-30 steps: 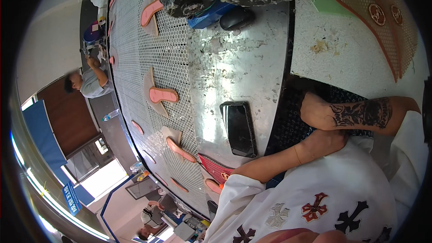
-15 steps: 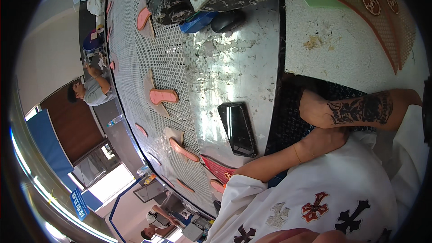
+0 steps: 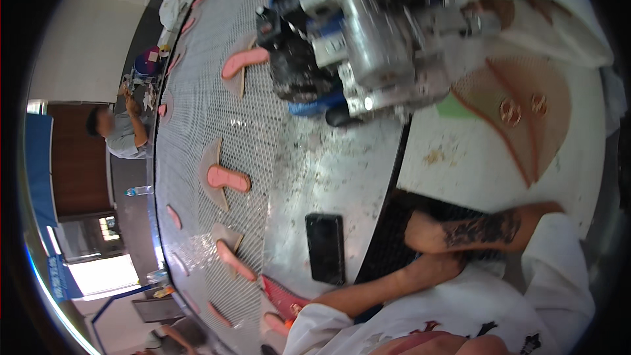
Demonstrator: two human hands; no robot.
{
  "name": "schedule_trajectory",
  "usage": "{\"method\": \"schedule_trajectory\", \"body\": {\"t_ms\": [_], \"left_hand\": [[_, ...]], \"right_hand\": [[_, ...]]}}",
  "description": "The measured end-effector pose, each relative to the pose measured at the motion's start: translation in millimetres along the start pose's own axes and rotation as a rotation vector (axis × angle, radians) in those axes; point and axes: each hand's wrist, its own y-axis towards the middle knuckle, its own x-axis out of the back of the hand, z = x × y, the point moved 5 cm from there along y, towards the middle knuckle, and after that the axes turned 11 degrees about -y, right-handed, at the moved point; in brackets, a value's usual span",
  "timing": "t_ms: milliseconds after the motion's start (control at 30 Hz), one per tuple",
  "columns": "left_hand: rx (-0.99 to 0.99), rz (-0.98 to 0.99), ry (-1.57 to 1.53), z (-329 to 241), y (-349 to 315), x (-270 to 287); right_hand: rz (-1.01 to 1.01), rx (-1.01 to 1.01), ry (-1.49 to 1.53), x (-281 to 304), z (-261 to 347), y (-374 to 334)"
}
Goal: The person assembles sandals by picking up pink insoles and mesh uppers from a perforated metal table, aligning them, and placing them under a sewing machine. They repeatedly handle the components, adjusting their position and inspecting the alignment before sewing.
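My forearms cross over my lap at the lower right. My right hand (image 3: pixel 422 231), below a tattooed forearm, hangs bent over my left wrist; its fingers are hidden. My left hand (image 3: pixel 448 264) lies mostly behind the right forearm, so its fingers do not show either. Neither hand visibly holds anything. Closest to them on the metal table edge (image 3: pixel 368 184) lies a black phone (image 3: pixel 325 248) with a cracked-looking rim. Beyond my hands, a brown mesh shoe upper (image 3: pixel 519 118) with two round ornaments rests on the white tabletop (image 3: pixel 427 177).
A blurred metal machine head (image 3: pixel 374 46) stands over the table, with another person's white sleeve (image 3: pixel 559 33) beside it. Pink insole-shaped pieces (image 3: pixel 229 178) on mesh lie across the perforated surface (image 3: pixel 190 158). Another person (image 3: pixel 128 131) sits at the far left near a bottle (image 3: pixel 138 191).
My view has shifted, so the table and my arms appear lower and more to the left. More of the machine shows, and a white-sleeved arm is visible beside it. My hands stay crossed.
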Motion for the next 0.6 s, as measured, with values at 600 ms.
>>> {"method": "schedule_trajectory", "body": {"t_ms": [600], "left_hand": [[-0.067,-0.149,-0.234,6,-8,-20]], "right_hand": [[0.047,0.031,0.006,-16,-17,13]]}}
